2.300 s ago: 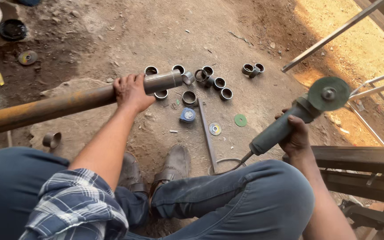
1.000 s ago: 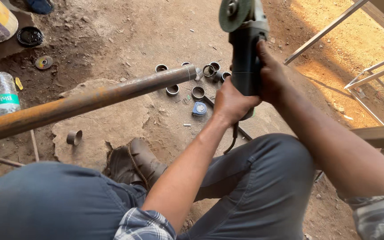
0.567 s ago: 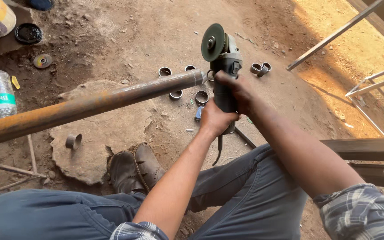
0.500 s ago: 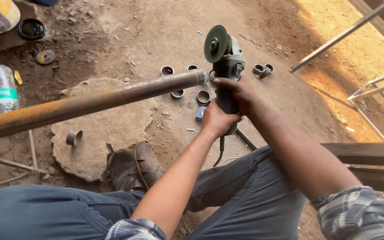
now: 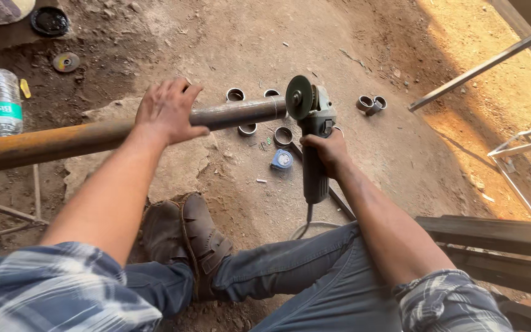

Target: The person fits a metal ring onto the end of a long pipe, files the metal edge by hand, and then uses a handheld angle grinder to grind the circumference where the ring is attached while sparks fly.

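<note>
Holding: my left hand (image 5: 167, 110) presses down on the rusty pipe (image 5: 81, 136), grip wrapped over it.
Grinder: my right hand (image 5: 330, 154) clasps the angle grinder (image 5: 312, 132), disc at the pipe's end.
Ground: cut rings (image 5: 370, 103) beyond.

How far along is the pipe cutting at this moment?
Done: several cut rings lie on the ground. In hand: left hand steadies the pipe; right hand holds the angle grinder, disc at the pipe's end. Left: most of the pipe is uncut.
</note>
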